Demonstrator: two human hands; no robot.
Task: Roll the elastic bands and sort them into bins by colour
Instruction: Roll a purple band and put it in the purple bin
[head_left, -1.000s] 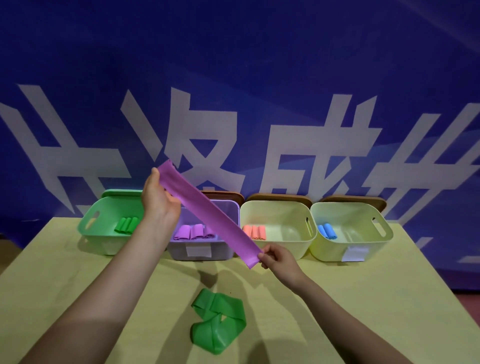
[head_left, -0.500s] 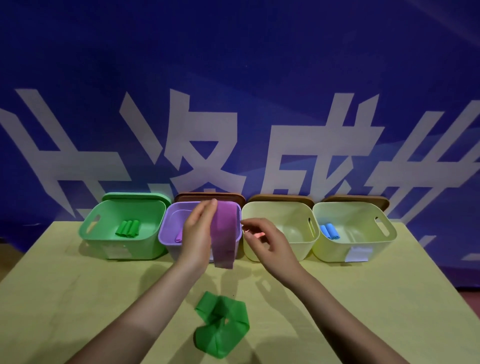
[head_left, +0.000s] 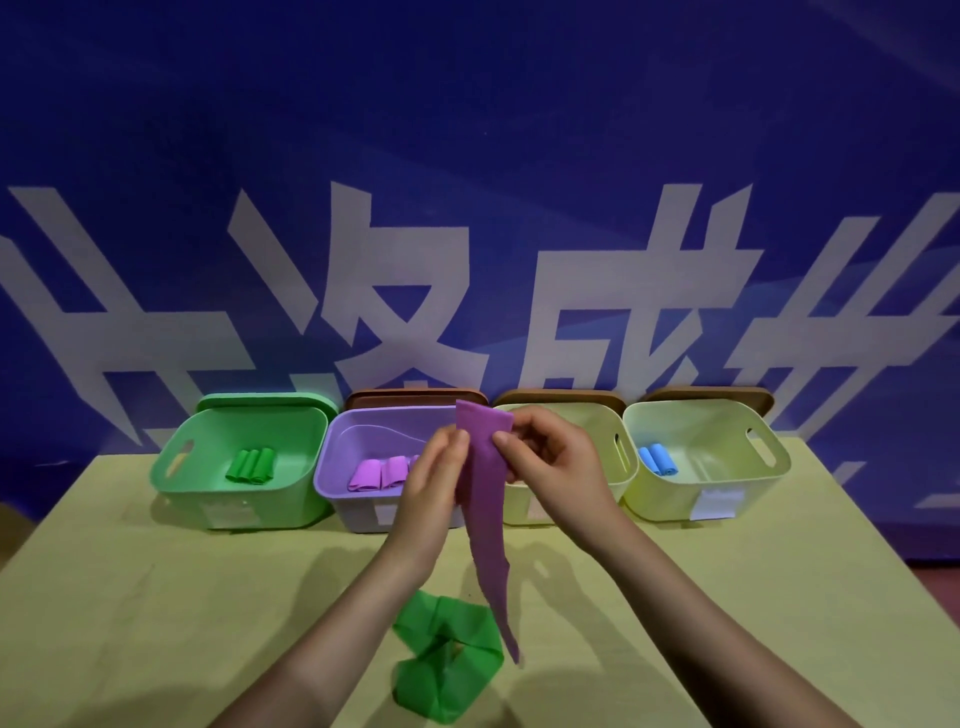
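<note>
Purple band (head_left: 485, 499) hangs in mid-air at centre frame, top end held level with the bin rims, tail dropping to just above the green band (head_left: 441, 660) that lies loose on the desk (head_left: 156, 597). Left hand (head_left: 434, 483) pinches the band's left edge near the top; right hand (head_left: 550, 457) pinches the upper end between thumb and fingers, so both grips are closed on the purple band. Step in hand, as judged: starting the roll from the top end. To do it well: fold the first turn tight and square, keep both edges aligned, feed the hanging tail upward evenly, and keep the tail clear of the green band. The finished roll belongs in the purple bin (head_left: 363, 509), left of centre, beside the purple rolls (head_left: 379, 473) already there.
</note>
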